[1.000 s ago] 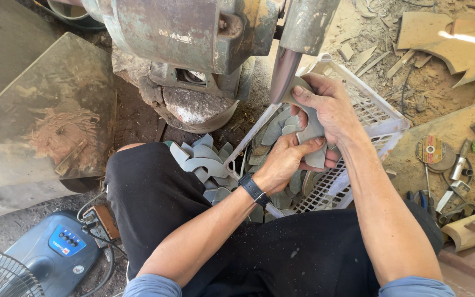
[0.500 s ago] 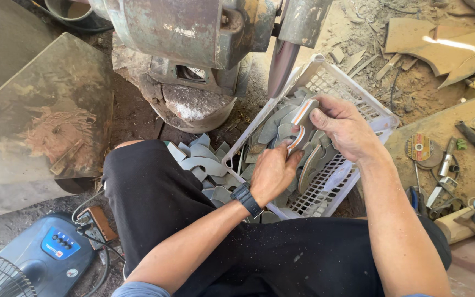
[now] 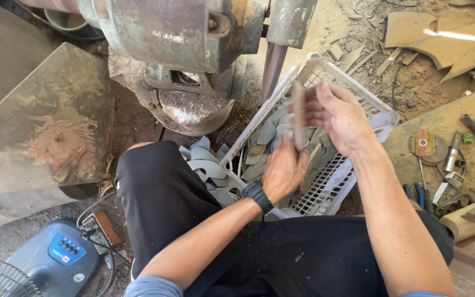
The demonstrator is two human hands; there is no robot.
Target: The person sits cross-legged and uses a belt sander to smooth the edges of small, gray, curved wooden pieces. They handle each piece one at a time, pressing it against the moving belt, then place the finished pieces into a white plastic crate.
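I sit over a white plastic basket (image 3: 379, 117) full of curved grey metal pieces (image 3: 266, 132). Both hands hold one flat, narrow grey piece (image 3: 298, 113) upright above the basket. My left hand (image 3: 284, 168), with a black watch on the wrist, grips its lower end. My right hand (image 3: 339, 116) clasps its upper part, fingers partly spread and blurred. More of the grey curved pieces (image 3: 204, 165) lie in a heap beside my left knee.
A rusty green bench machine (image 3: 177, 33) with a spindle (image 3: 275, 60) stands just ahead on its round base. A clear shield plate (image 3: 50, 121) leans at left. A blue fan base (image 3: 56, 258) sits near left. Cutting discs, pliers and wood scraps (image 3: 446, 154) litter the right side.
Both hands drew back from the spindle toward me, over the basket. The piece has turned from lying across the fingers to standing edge-on and upright.
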